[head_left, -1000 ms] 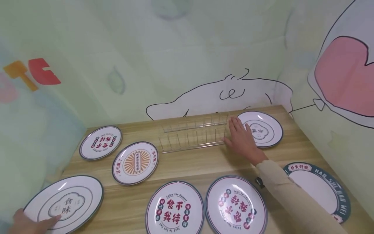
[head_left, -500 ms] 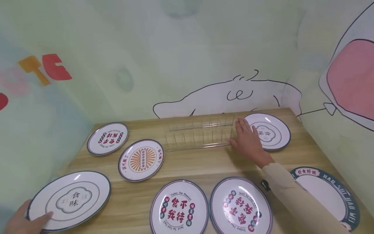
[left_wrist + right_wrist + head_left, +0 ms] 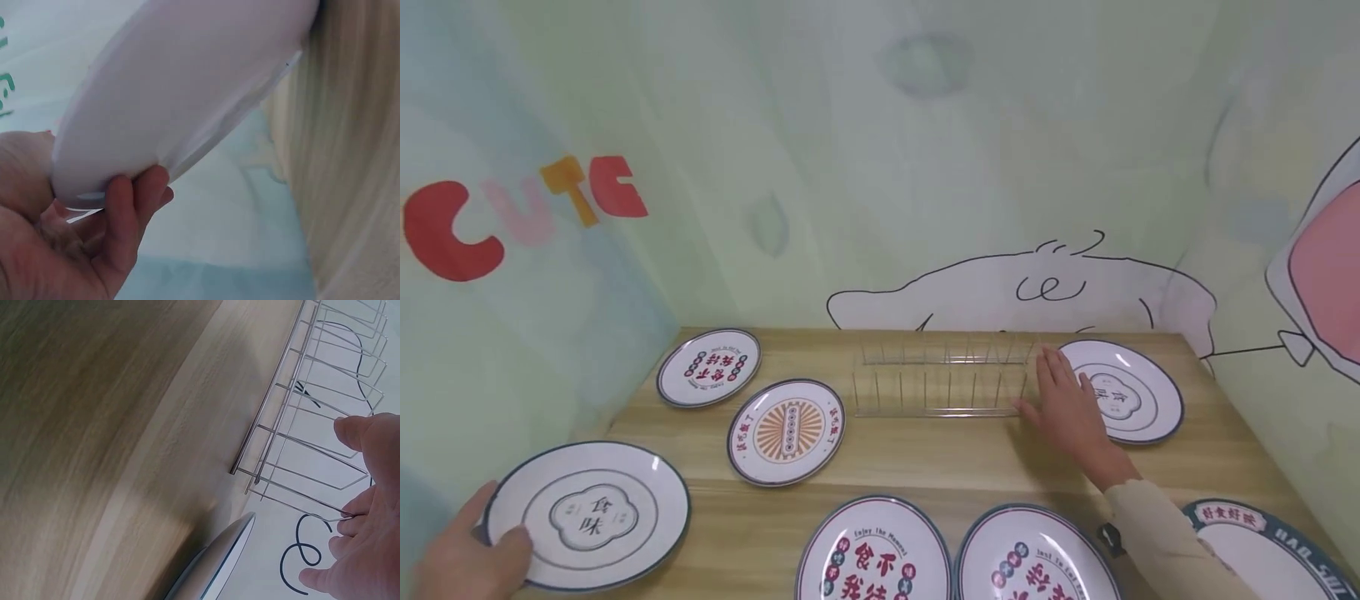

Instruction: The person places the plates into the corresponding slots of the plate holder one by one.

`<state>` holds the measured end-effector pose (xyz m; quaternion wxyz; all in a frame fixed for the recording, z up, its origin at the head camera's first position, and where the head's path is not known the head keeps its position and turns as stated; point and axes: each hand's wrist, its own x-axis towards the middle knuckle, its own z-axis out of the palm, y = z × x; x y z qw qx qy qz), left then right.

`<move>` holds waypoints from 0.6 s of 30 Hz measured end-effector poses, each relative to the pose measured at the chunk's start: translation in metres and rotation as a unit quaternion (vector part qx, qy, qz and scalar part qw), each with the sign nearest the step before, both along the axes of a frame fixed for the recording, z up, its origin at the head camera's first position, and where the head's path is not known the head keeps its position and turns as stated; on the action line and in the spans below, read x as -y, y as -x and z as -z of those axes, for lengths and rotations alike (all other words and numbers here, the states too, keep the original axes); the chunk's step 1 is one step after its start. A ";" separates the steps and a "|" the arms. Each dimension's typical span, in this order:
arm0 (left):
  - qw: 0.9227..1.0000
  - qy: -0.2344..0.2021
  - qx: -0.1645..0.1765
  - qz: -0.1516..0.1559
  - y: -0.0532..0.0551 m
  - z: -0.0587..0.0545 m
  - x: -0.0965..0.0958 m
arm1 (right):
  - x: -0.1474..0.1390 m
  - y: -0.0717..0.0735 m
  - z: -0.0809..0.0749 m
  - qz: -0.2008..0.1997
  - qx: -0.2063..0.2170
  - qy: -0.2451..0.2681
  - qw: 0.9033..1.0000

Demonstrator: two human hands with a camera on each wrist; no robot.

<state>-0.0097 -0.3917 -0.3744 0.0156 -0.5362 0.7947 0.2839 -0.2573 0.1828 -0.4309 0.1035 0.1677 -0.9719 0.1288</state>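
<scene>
My left hand (image 3: 471, 542) grips the left rim of a large white plate (image 3: 591, 517) with a dark blue edge and a flower-shaped emblem, thumb on top. From below, the left wrist view shows fingers curled under the plate (image 3: 181, 94), which slants with its near rim off the wooden table. At the back, my right hand (image 3: 1067, 408) rests against the right end of a wire dish rack (image 3: 940, 412), fingers extended. In the right wrist view the fingertips touch the end wire of the rack (image 3: 300, 434), the thumb by its upright wires. No plates stand in the rack.
Beside my right hand lies a similar emblem plate (image 3: 1150, 392). Left of the rack are a small red-lettered plate (image 3: 707, 367) and a sunburst plate (image 3: 786, 429). Two red-lettered plates (image 3: 872, 550) lie in front, and a green-rimmed plate (image 3: 1247, 550) at right. Printed cloth walls (image 3: 820, 167) enclose the table.
The head view has turned left and up. My left hand has raised the emblem plate slightly, its thumb now nearer the rim. My right hand stays at the rack's end.
</scene>
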 end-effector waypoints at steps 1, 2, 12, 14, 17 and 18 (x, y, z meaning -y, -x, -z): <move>1.000 0.007 0.006 0.004 0.001 -0.003 -0.004 | -0.001 -0.001 0.001 0.002 0.001 0.001 1.000; 1.000 0.013 0.006 0.007 0.002 -0.007 -0.010 | -0.002 -0.003 0.002 0.002 0.001 0.000 1.000; 0.990 0.098 -0.069 0.073 0.029 -0.041 -0.064 | -0.006 -0.002 0.003 0.001 -0.018 -0.010 1.000; 0.986 0.108 -0.084 0.097 0.036 -0.047 -0.073 | -0.007 -0.001 0.003 -0.002 -0.022 -0.012 1.000; 0.979 0.117 -0.109 0.130 0.044 -0.054 -0.087 | -0.009 0.001 0.004 -0.011 -0.028 -0.020 0.999; 0.976 0.119 -0.117 0.141 0.047 -0.056 -0.090 | -0.009 0.001 0.004 -0.014 -0.030 -0.023 0.999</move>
